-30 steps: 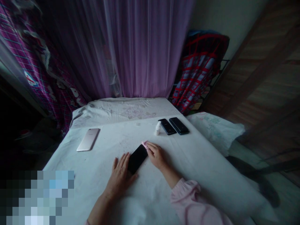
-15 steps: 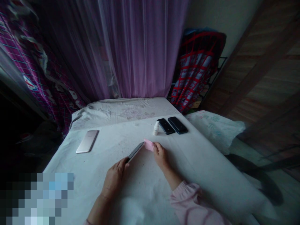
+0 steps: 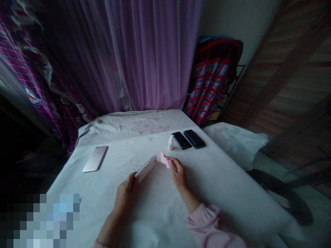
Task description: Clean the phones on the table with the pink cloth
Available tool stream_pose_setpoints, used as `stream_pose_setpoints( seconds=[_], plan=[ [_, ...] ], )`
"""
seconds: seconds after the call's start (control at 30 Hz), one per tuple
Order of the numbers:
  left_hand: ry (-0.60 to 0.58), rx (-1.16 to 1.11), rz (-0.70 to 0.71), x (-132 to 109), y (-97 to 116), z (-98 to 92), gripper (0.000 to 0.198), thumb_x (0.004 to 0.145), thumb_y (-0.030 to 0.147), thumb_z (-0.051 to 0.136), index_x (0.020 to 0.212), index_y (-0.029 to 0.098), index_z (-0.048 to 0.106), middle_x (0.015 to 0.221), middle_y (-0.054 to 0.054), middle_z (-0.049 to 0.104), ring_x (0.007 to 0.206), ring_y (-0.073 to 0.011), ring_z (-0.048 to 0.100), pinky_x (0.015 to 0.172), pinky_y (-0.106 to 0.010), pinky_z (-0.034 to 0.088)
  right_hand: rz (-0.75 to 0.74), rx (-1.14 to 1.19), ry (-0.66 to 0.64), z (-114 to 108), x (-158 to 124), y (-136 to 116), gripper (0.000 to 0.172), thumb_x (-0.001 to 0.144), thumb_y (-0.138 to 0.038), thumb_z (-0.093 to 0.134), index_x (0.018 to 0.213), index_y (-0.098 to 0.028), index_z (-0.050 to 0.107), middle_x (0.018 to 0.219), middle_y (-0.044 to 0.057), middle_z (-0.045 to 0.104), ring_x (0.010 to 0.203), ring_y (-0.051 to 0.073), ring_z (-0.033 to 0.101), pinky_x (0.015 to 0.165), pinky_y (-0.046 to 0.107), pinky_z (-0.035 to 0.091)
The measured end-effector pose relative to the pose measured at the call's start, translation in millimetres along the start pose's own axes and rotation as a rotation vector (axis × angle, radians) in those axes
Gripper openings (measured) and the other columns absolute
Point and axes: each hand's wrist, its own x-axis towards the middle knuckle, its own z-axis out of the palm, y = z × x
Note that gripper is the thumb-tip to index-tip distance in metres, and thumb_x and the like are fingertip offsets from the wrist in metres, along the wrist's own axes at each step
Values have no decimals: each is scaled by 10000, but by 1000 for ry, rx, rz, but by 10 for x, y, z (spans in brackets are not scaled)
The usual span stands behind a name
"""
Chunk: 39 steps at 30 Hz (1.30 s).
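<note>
Turned further since the earlier frames, the smartphone (image 3: 146,168) is now held tilted above the white sheet-covered surface (image 3: 214,182), with its pale face exposed to the head camera. Its lower end is enclosed by a narrow grip of the left hand (image 3: 125,196). A pink pad (image 3: 164,160) is pinched in a narrow grip between the thumb and fingers of the right hand (image 3: 177,174). The pad is held just beside the upper end of the smartphone; no contact can be confirmed. A pink sleeve (image 3: 207,224) covers the right forearm.

Beyond the hands, a small white bottle (image 3: 170,143) stands upright on the surface. Two black phones (image 3: 187,139) lie side by side just to its right, and a rose-gold phone (image 3: 95,158) lies well apart toward the left edge. A purple curtain (image 3: 155,51) hangs behind the surface.
</note>
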Motion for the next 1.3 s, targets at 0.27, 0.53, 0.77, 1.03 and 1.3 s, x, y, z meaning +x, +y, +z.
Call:
stream_pose_setpoints(
  seconds=[0.27,0.53,0.77,1.03,1.3],
  plan=[
    [-34,-70,75,-33,123,65,312,901,393,385,972,197,617,631,28,654,517,-138,609,532,-211,479,-330,-257,-102,35,-46,-233,282,931,-233,433,1011,-226,703,1032,76,688,988,208,586,903,363,471],
    [-55,-77,81,-46,96,64,306,907,399,404,985,204,626,656,32,658,558,-136,617,562,-206,481,-365,-344,-256,62,-36,-274,407,968,-170,334,1247,-277,610,1196,40,646,1083,180,552,950,313,444],
    [-99,-83,88,-55,123,52,305,926,382,387,1011,210,624,695,21,668,606,-142,635,598,-205,485,-358,-384,-273,85,13,-280,419,956,-155,341,1286,-244,584,1201,73,633,1080,196,556,947,328,461],
    [-93,-122,81,-51,143,57,306,914,386,404,1009,211,637,720,9,688,632,-153,648,619,-224,492,-446,-271,-284,178,-81,-385,357,926,-89,402,1160,-202,646,1090,72,671,1004,196,576,883,336,481],
    [-43,-164,137,-54,85,94,266,901,372,445,984,205,635,774,1,709,655,-153,654,635,-228,506,-516,-228,-349,301,-329,-599,366,925,-92,430,1217,-218,610,1073,59,670,1039,195,564,895,327,491]
  ],
)
